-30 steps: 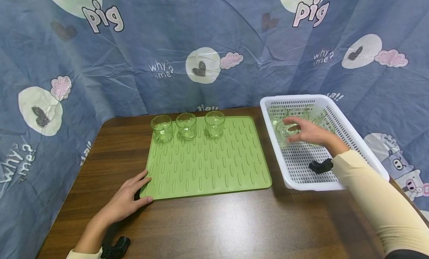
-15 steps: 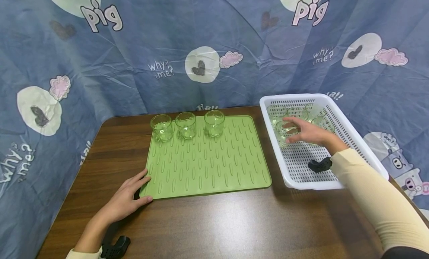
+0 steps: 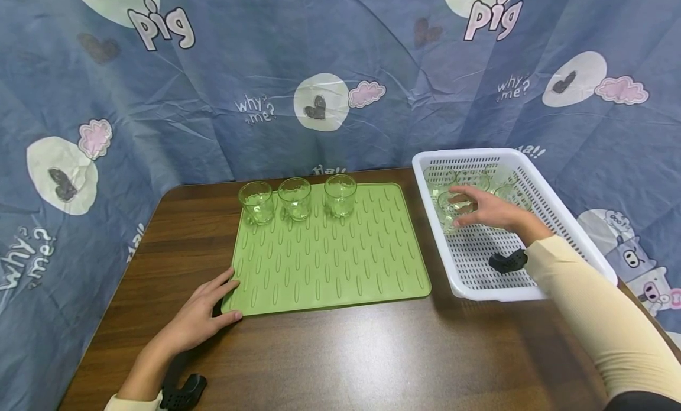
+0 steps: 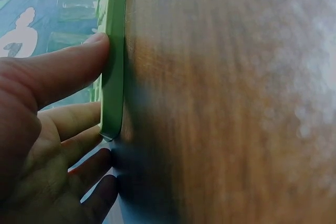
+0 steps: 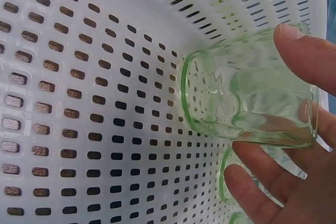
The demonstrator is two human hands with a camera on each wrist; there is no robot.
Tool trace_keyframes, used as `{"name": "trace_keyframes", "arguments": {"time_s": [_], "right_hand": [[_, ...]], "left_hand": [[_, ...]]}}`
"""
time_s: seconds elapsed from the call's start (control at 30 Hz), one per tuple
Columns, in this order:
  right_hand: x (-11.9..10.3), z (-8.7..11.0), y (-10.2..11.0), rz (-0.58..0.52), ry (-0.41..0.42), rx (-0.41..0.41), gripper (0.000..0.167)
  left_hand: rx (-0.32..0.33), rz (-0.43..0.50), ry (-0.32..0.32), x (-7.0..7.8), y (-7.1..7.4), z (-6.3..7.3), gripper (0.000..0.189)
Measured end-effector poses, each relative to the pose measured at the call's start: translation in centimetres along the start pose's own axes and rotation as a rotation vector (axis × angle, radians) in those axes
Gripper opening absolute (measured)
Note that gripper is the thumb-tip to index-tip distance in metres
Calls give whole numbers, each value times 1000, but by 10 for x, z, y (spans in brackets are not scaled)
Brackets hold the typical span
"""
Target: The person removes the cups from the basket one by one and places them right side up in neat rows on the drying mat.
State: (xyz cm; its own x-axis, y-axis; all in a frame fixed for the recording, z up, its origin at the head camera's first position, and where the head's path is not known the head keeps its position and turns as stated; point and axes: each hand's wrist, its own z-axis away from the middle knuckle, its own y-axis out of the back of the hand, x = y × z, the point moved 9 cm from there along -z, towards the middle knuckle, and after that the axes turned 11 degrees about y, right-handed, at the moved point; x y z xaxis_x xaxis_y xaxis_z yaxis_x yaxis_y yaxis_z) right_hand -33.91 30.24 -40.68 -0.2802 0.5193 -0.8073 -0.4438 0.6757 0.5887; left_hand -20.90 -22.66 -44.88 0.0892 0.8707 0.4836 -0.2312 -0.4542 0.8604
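I find the right hand (image 3: 495, 210) nearer, thumb and fingers curved round an upright green glass tumbler (image 5: 226, 98) by the left wall of the white plastic basket (image 3: 500, 295), well right of the spread, unladen left hand (image 3: 194, 319) touching the green mat (image 3: 330, 257).

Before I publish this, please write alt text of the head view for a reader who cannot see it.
The right hand curls around a glass, beside other glasses in a white basket. The left hand touches the near left corner of a green mat, where three glasses stand along the far edge.
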Motion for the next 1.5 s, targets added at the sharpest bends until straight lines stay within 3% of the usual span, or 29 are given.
{"name": "trace_keyframes", "arguments": {"time_s": [0.33,0.73,0.9,1.23,1.5], "right_hand": [[-5,0,3,102,-12,13,88],[-37,4,23,227,52,47,81],[-47,3,30,222,64,82,84],[-59,1,45,174,14,222,80],[-68,0,53,114,13,362,86]], "left_hand": [[5,3,-3,-1,0,1,69],[-9,6,8,-2,2,-1,70],[-5,7,7,0,2,-1,70],[-5,8,7,0,1,-1,70],[-5,8,7,0,0,0,70]]}}
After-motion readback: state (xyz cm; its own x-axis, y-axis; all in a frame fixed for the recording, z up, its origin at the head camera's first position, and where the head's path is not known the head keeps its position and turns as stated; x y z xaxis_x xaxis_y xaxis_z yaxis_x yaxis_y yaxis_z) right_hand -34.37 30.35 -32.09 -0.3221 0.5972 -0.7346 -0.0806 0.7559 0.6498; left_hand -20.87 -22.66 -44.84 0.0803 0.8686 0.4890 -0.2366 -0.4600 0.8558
